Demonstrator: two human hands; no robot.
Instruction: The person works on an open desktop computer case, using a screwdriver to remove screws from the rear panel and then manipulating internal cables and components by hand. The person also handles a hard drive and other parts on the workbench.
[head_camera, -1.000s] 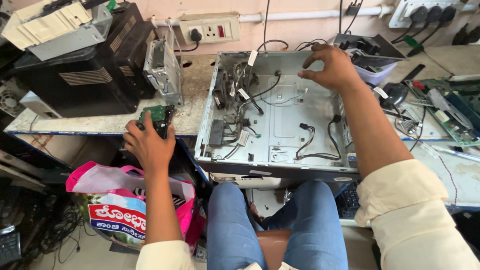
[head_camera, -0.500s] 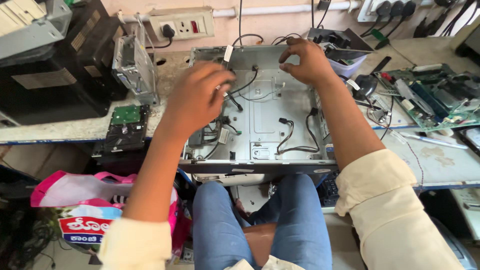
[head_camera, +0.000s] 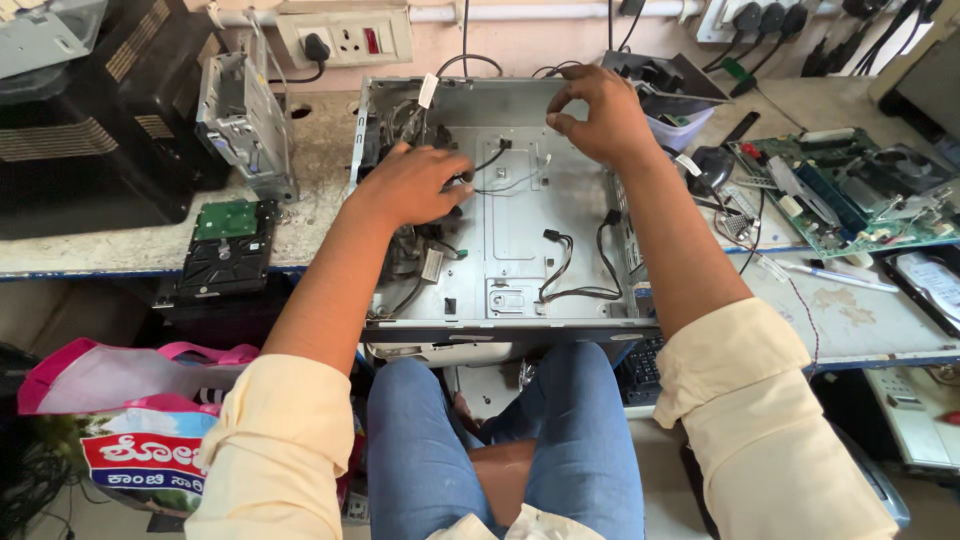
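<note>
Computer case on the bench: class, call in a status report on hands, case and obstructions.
Left hand on the black cables inside the open computer case. Right hand pinched at a thin wire near the rear wall. Loose cable loops across the case floor.

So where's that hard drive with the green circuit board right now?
The hard drive lies board-up on the bench at the left of the head view, just left of the open computer case and below the upright metal drive cage.

Pink wall (head_camera: 520, 48) with white socket panel (head_camera: 345, 35) and pipe (head_camera: 520, 12); worn grey bench (head_camera: 90, 250), blue edge; daylight.
</note>
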